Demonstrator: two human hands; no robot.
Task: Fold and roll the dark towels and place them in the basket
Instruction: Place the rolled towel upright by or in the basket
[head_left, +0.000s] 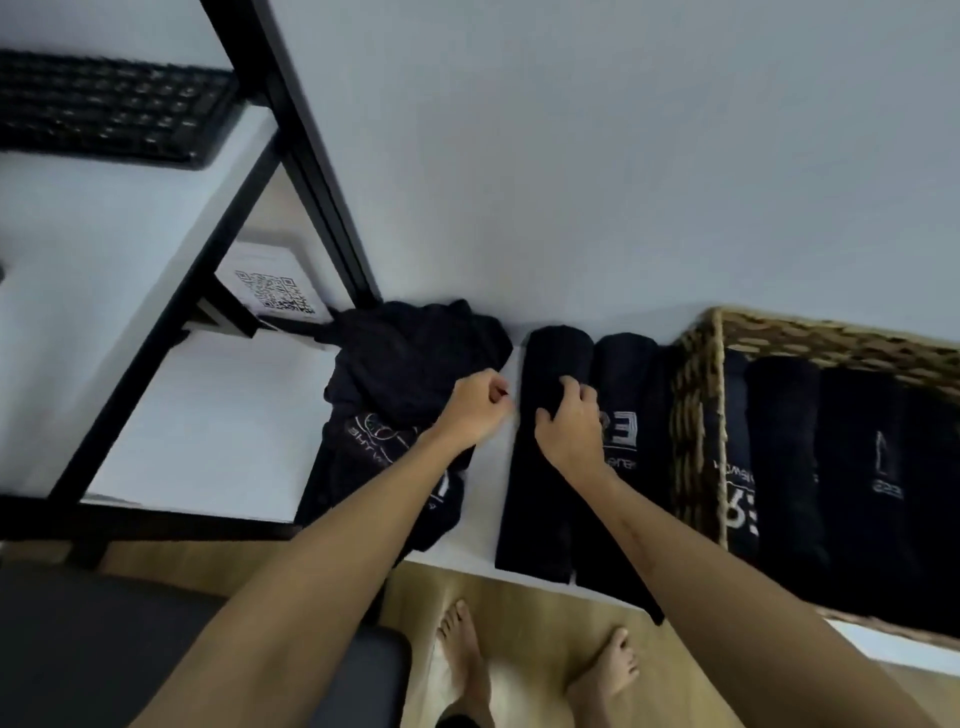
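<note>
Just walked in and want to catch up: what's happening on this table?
A person is sorting dark towels on a white table. The right hand grips a rolled towel lying beside another roll. The left hand is closed over an unfolded pile. The wicker basket on the right already holds several rolls.

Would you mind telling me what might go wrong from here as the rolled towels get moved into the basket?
1. The right hand grips the rolled towel only near its top, so lifting it may let it unroll.
2. The rolls' lower ends overhang the table edge; a nudge could drop them.
3. The basket already looks nearly full, so squeezing more in may loosen rolls.
</note>
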